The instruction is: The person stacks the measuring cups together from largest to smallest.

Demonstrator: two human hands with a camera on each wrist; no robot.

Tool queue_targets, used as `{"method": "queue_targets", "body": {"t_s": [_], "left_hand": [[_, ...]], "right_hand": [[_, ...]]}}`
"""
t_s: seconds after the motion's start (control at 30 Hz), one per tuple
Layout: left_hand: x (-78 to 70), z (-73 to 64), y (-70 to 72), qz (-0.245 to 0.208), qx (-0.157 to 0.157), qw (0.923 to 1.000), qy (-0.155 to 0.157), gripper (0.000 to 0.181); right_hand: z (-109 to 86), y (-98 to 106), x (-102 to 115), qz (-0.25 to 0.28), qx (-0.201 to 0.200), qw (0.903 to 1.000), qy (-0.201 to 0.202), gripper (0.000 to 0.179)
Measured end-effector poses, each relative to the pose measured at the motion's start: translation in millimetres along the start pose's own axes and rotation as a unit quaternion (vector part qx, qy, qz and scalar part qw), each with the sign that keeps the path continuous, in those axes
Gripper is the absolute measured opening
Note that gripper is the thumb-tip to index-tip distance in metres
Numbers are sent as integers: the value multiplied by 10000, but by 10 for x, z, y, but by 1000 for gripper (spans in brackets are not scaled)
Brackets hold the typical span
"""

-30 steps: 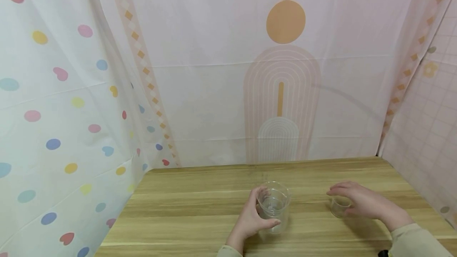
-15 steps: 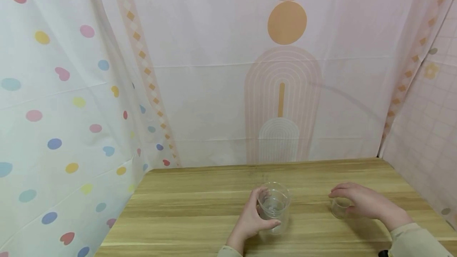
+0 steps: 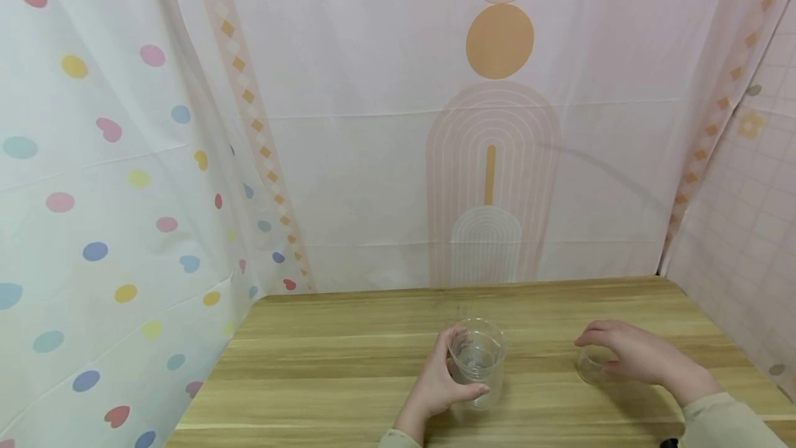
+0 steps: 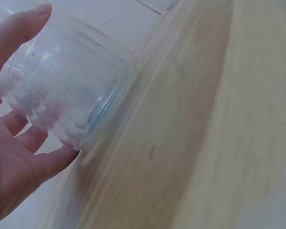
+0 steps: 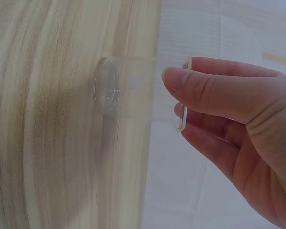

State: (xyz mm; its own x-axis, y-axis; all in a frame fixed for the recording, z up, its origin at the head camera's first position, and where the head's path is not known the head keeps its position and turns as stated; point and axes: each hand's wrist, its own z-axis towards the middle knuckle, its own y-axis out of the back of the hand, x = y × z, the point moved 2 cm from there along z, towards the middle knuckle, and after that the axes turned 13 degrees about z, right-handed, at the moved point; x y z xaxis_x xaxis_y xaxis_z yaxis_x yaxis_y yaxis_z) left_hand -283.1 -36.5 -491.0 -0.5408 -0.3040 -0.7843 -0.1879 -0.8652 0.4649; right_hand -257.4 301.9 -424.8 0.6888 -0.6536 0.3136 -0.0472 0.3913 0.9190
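Observation:
A clear, see-through plastic cup (image 3: 481, 365) stands upright on the table, its round rim facing up. My left hand (image 3: 435, 384) grips its left side, thumb in front and fingers behind. Up close in the left wrist view, the cup's clear wall (image 4: 81, 76) shows the fingers through it, and its base is right at the tabletop. Further right, my right hand (image 3: 643, 357) holds a smaller clear cup (image 3: 587, 369) from above. In the right wrist view, thumb and fingers pinch this small cup (image 5: 138, 90) at its rim, and its round base meets the wood.
Both cups are on a wood-grain table (image 3: 323, 365). Behind it hangs a pale patterned curtain (image 3: 361, 192), with a dotted curtain (image 3: 124, 227) at left and a checked one (image 3: 746, 227) at right. A small black object (image 3: 669, 443) shows beside the right sleeve.

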Motion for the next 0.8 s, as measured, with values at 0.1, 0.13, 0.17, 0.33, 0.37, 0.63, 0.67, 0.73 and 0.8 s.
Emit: {"method": "queue_targets", "body": {"t_s": [0.1, 0.13, 0.17, 0.33, 0.37, 0.63, 0.67, 0.73, 0.8], "left_hand": [[-4, -7, -3, -32, 0, 10000, 45, 93], [-6, -8, -3, -31, -8, 10000, 55, 93], [-8, -9, -3, -32, -17, 10000, 64, 93], [-14, -11, -9, -48, -32, 9999, 101, 96], [-18, -12, -8, -66, -31, 9999, 93, 96], [-38, -19, 4, -137, 0, 9999, 98, 96], [-37, -18, 3, -121, -6, 9999, 85, 96], [-37, -17, 2, -76, -23, 9999, 67, 96], [-39, -18, 4, -64, -28, 10000, 68, 96]], "right_hand": [[-5, -5, 0, 51, -11, 10000, -31, 46], [-7, -8, -1, 79, -15, 10000, -32, 46], [-10, -12, -2, 87, -35, 10000, -27, 47], [-28, -28, 3, 66, -217, 9997, 42, 48], [-32, -33, 4, 50, -276, 9996, 71, 49], [-56, -69, 0, 15, -602, 9977, 310, 51], [-60, -72, 2, 28, -613, 9977, 291, 51], [-65, -74, 8, 68, -622, 9978, 235, 51], [-67, -75, 16, 129, -603, 9980, 164, 50]]}}
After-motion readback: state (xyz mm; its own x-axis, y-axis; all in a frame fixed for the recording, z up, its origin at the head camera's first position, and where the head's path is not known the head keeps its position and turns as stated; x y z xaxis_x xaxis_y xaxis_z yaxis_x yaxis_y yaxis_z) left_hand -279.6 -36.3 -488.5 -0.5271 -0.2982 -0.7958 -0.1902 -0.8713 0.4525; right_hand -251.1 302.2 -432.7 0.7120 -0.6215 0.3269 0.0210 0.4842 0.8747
